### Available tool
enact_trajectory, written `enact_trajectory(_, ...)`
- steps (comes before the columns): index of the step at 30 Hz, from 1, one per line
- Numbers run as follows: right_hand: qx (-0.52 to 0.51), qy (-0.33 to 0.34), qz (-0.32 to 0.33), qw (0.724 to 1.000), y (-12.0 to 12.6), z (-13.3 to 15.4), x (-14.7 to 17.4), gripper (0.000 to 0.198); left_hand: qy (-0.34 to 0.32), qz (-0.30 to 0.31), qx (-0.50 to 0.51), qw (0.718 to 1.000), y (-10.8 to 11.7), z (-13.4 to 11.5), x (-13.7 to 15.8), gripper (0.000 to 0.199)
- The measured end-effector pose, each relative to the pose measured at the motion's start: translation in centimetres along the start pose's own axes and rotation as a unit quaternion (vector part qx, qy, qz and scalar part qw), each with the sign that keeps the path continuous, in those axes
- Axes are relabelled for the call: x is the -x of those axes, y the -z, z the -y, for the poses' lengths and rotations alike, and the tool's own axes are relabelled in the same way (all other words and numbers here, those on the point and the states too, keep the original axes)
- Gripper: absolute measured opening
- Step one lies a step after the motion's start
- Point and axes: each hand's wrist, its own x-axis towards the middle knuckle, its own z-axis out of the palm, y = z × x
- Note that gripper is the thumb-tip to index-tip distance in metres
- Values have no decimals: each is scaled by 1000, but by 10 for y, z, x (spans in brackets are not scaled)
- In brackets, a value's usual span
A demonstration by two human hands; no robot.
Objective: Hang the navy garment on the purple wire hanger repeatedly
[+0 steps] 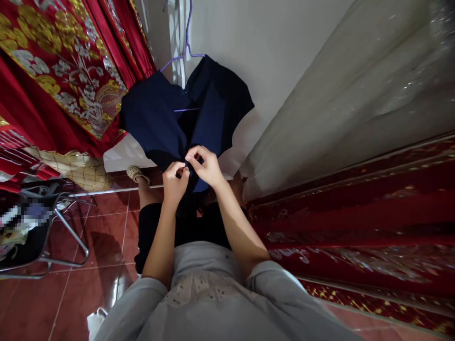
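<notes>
A dark navy shirt [220, 104] hangs in front of me on a purple hanger [187, 47], its front parted at the top. Both hands meet at the front edges, low on the garment. My left hand [175, 182] is closed in a pinch on the left front edge of the shirt. Slightly higher, my right hand [205, 165] pinches the other front edge between thumb and fingers. The fingertips of the two hands are close together. Whatever small part of the cloth lies between them, such as a button, is too small to make out.
Red drapery with gold and silver embroidery [71, 71] hangs at left. A metal-framed chair [71, 232] holding assorted items stands on the red tiled floor [103, 241]. A plastic-covered surface [337, 104] and red ornate panels [355, 222] line the right side.
</notes>
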Motion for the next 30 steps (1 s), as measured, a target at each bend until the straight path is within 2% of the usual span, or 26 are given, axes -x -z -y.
enact_trajectory(4, 52, 16, 137, 989, 9, 2, -27, 9, 8, -18, -22, 1000, 6, 7, 0, 8)
enact_trajectory(7, 83, 9, 165, 983, 9, -1, -22, 10, 29, -16, -25, 999, 5, 11, 4, 8)
enact_trajectory(10, 101, 14, 135, 986, 10, -6, -12, 11, 42, -2, -20, 999, 1, 11, 6, 8)
enact_trajectory(13, 122, 40, 94, 987, 19, -6, -25, 11, 36, 11, -9, 999, -3, 10, 4, 8)
enact_trajectory(18, 154, 121, 1, 981, 49, 10, -109, 20, 38, 29, -12, 999, -11, 10, 6, 8)
enact_trajectory(21, 189, 163, -57, 967, 63, 21, -151, 32, 33, 83, -51, 995, -19, 18, 9, 9)
enact_trajectory(23, 206, 179, -78, 959, 66, 23, -160, 37, 33, 135, -88, 986, -21, 27, 4, 11)
enact_trajectory(26, 206, 182, -77, 958, 63, 18, -151, 42, 18, 185, -101, 977, -11, 34, -23, 11)
enact_trajectory(28, 191, 172, -67, 964, 60, 10, -140, 46, -29, 160, -70, 984, 1, 30, -54, 18)
enact_trajectory(30, 169, 158, -57, 971, 58, 4, -132, 49, -88, 104, -28, 990, 10, 16, -91, 32)
